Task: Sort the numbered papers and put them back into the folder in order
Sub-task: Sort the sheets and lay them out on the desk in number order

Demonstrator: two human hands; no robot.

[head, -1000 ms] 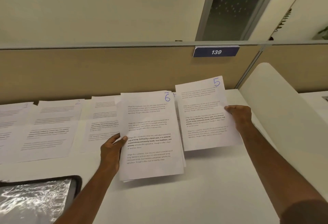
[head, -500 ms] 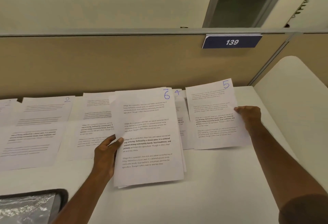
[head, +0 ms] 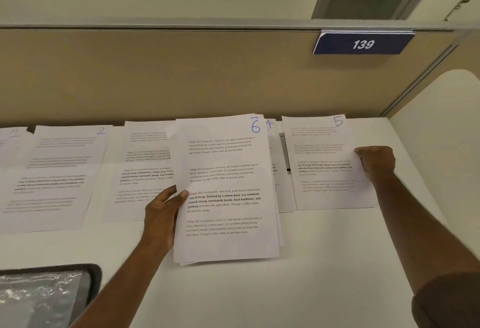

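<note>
Head view: your left hand (head: 162, 213) grips a stack topped by sheet 6 (head: 223, 192) above the desk (head: 311, 262) — your right hand (head: 376, 161), fingers curled, pinches sheet 5 (head: 324, 169) at its right edge, lying flat beside it.

We cannot read the number on the sheet (head: 11, 161) at the far left, cut by the frame's edge. The held stack (head: 226, 190) covers the right side of the sheet behind it (head: 145, 166) and most of the "4" sheet (head: 272, 158). The folder (head: 46, 294) at lower left is cropped. Body text on the left sheets is blurred.
</note>
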